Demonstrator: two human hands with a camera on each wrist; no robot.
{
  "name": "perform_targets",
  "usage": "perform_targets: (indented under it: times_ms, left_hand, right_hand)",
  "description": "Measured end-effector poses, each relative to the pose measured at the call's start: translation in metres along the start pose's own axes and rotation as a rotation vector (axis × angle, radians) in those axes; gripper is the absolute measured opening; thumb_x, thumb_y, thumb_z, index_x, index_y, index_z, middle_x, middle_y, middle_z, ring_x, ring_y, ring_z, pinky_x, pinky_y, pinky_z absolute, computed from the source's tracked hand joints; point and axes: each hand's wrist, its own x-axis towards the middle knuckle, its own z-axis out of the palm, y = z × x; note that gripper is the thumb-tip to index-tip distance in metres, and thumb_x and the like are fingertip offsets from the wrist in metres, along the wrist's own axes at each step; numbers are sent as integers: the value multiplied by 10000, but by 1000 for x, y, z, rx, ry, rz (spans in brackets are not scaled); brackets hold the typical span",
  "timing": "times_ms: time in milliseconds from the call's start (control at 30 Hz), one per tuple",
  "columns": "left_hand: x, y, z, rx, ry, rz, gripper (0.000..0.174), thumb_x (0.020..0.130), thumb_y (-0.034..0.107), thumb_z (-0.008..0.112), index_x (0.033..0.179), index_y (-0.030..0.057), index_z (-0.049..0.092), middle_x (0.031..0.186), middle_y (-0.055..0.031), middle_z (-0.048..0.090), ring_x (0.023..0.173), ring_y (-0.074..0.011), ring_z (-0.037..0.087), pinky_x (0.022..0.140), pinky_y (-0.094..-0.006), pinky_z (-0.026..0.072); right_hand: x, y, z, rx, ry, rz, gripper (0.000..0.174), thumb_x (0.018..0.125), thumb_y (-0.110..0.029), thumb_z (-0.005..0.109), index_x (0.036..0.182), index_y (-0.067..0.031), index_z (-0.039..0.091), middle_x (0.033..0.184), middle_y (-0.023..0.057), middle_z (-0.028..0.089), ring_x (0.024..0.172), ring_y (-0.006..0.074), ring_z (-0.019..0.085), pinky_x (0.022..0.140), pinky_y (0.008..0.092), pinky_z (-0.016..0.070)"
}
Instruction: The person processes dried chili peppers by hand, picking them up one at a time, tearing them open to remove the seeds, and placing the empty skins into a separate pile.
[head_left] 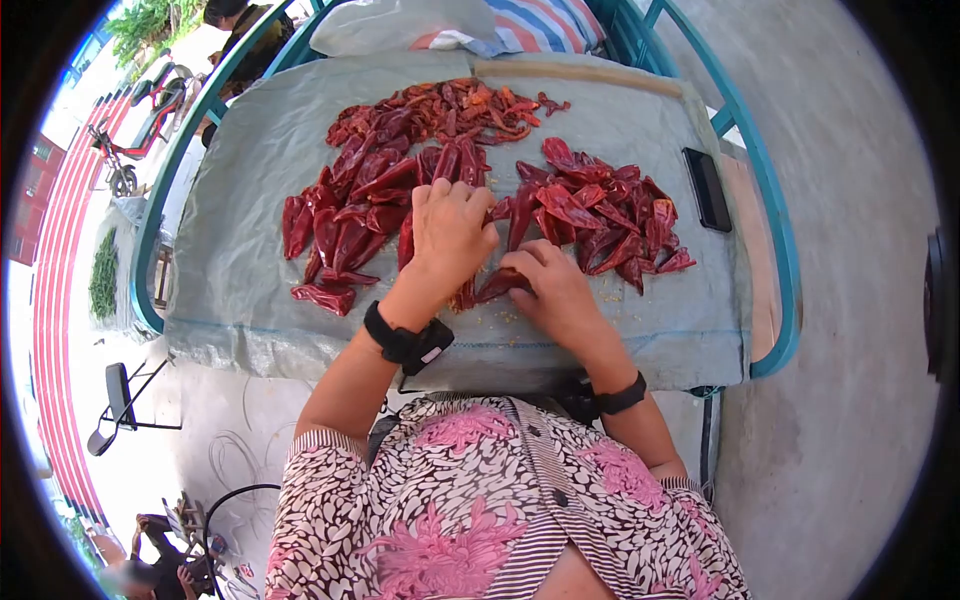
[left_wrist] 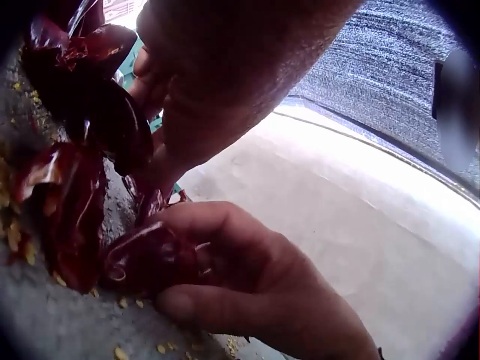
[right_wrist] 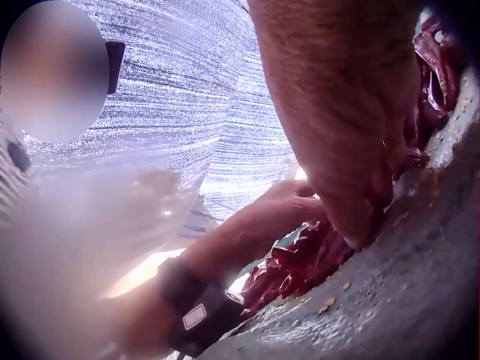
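My left hand reaches over the near edge of the left heap of dried red chili peppers, its fingers bent down and the fingertips hidden in the head view. In the left wrist view a dark chili overlaps those fingers; whether they grip it, I cannot tell. Just right of it, my right hand pinches a glossy dark red chili pepper between thumb and fingers, low over the cloth. A split chili lies beside that pepper in the left wrist view.
Another chili heap lies to the right, and shrivelled orange-red chilies lie at the back. Loose yellow seeds dot the grey-green cloth. A phone lies near the right edge. Teal metal rails border the table; sacks rest behind.
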Motion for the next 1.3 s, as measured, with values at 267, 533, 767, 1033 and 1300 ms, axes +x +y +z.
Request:
perform_targets:
  times_ms: [267, 533, 767, 1033, 1300]
  left_hand:
    - [1, 25, -32, -310, 29, -160, 231, 789, 139, 783, 1006, 119, 705, 879, -63, 644, 769, -254, 663, 736, -401, 501]
    - [-11, 61, -9, -665, -153, -141, 364, 806, 61, 800, 1145, 72, 670, 1056, -136, 647, 940, -324, 675, 815, -428, 550]
    - [-24, 32, -34, -305, -134, -47, 662, 721, 93, 827, 1348, 111, 618, 1210, -122, 624, 1089, -336, 589, 943, -447, 480]
    - [-49, 5, -55, -105, -311, -80, 634, 713, 115, 824, 1318, 115, 634, 1290, -112, 586, 1169, -350, 535, 982, -448, 491]
    - [-45, 6, -41, -339, -263, -145, 470, 770, -20, 702, 1224, 76, 632, 1118, -142, 642, 1067, -367, 581, 942, -441, 496]
  right_hand:
    - [3, 33, -44, 19, 167, 48, 383, 815, -4, 736, 1176, -108, 660, 1133, 120, 634, 994, 326, 652, 870, 417, 542]
    - [10, 7, -41, 419, 281, 273, 465, 945, -147, 722, 1384, -53, 599, 1256, 125, 641, 980, 182, 662, 887, 329, 532]
    - [13, 28, -55, 235, 389, 341, 411, 931, -124, 715, 1324, -35, 636, 1227, 128, 658, 967, 207, 683, 881, 350, 544]
    - [12, 27, -42, -48, 586, 168, 363, 942, -94, 691, 1299, -42, 648, 1292, 161, 651, 1149, 326, 636, 1008, 416, 502]
    - [11, -20, -17, 264, 253, 153, 319, 926, -74, 712, 1241, -45, 669, 1171, 148, 690, 994, 299, 683, 856, 387, 564]
